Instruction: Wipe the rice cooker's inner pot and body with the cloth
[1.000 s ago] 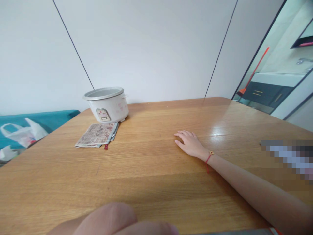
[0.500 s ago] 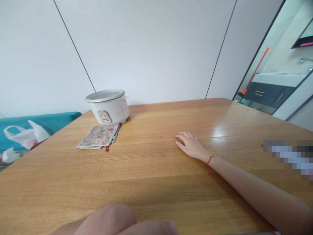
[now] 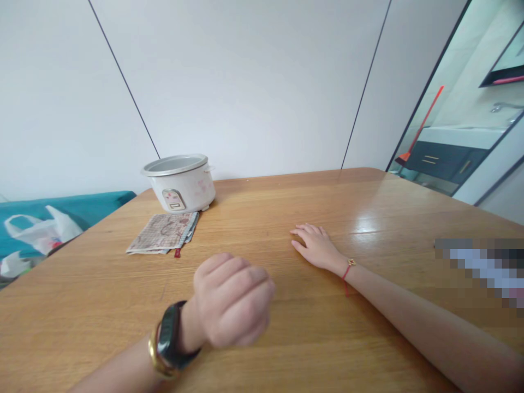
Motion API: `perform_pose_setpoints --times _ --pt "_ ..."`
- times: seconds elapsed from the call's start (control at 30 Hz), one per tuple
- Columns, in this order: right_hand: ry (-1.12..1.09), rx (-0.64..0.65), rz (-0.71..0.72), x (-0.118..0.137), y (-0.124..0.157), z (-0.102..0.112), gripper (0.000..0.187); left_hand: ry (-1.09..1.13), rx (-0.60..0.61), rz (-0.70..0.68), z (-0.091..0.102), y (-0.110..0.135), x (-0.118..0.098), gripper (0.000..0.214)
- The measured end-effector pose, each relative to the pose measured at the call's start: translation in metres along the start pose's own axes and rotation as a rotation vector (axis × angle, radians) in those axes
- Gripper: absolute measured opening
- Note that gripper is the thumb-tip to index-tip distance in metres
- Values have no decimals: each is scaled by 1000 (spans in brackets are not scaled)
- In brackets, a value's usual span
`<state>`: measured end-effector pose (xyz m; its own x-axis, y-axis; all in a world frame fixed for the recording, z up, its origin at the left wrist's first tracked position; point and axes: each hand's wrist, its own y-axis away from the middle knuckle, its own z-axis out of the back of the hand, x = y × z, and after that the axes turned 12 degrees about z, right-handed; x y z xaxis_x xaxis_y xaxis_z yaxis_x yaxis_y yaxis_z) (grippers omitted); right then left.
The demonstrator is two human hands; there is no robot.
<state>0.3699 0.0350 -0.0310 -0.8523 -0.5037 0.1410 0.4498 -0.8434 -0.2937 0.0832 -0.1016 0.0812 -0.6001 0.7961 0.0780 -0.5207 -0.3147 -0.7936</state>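
Note:
My left hand (image 3: 233, 300) is raised above the near part of the wooden table (image 3: 286, 311), curled into a fist with its back toward me. Nothing shows sticking out of the fist, and its palm side is hidden. A black watch band (image 3: 170, 333) and a gold bangle (image 3: 154, 352) circle that wrist. Palm down on the table lies my right hand (image 3: 317, 245), fingers loosely spread, holding nothing; a red cord bracelet (image 3: 347, 273) is around its wrist. Farther off to the left, a folded patterned cloth (image 3: 161, 232) rests in front of a lidless white rice cooker (image 3: 184, 188).
A pale wall (image 3: 245, 82) borders the table's far side. At left, a plastic bag (image 3: 47, 232) sits on a teal seat (image 3: 106, 204). Something blurred out (image 3: 483, 267) lies at the right. Beyond the doorway stand an orange broom (image 3: 423, 125) and a dark cabinet (image 3: 446, 161).
My left hand, earlier close to the camera at the bottom edge, has moved forward over the table and now forms a fist. The right hand stays in place; the view shifts slightly.

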Motion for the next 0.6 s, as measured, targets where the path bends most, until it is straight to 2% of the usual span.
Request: perform_pose_setpoints --times 0.03,0.07,0.13,0.2,0.27,0.33,0.43,0.6 --pt "1 1 3 0 0 0 44 -23 -5 2 -9 -2 19 22" --pt "2 1 6 0 0 0 44 -78 44 78 -18 -1 40 18" --pt "4 0 10 0 -1 0 44 -149 269 342 -33 6 78 19" --pt "5 1 6 0 -1 0 43 -123 480 624 -44 19 109 24" --pt "6 5 3 -1 -1 0 43 -46 577 745 -51 34 131 34" --pt "6 11 6 -1 0 0 44 -47 630 805 -55 48 144 47" --pt "7 18 8 1 0 1 45 -132 707 897 -57 62 150 66" --pt "-10 49 34 -5 -1 11 48 -224 814 939 -58 70 152 71"
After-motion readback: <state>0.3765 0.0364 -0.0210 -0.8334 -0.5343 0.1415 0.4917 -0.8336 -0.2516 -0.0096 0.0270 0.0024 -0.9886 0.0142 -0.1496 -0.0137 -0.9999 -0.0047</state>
